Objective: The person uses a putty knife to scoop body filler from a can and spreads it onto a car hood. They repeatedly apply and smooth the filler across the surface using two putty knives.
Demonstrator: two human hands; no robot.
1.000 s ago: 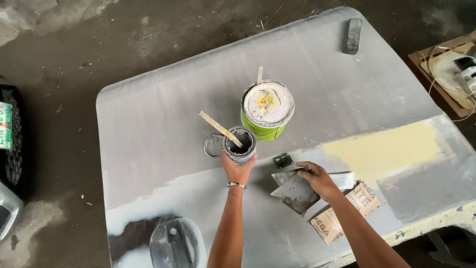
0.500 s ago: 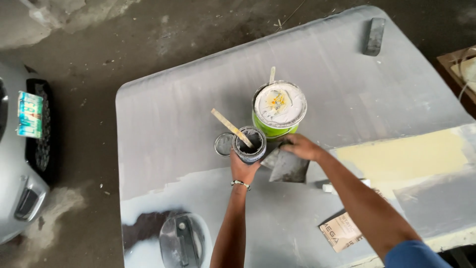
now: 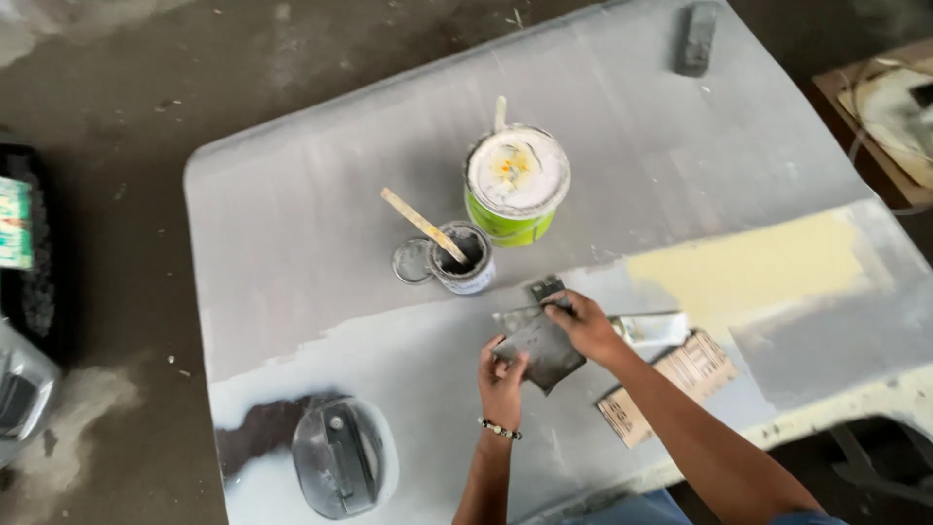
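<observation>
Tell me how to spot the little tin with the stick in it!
Find the big grey panel and, near its middle, the green can with a white lid. Just left of it, in front, stands the small open tin, above the two hands. Only it has a pale wooden stick leaning out, and a round lid lying flat beside it.

Packages and labels we see on the grey panel

Green-banded round can (image 3: pixel 516 185) mid-panel; small open labelled tin (image 3: pixel 464 259) beside it; flat brown printed carton (image 3: pixel 671 384) near our front edge.

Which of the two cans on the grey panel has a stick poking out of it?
The small open can, left of the bigger lidded green can; a wooden stick leans out of it.
</observation>
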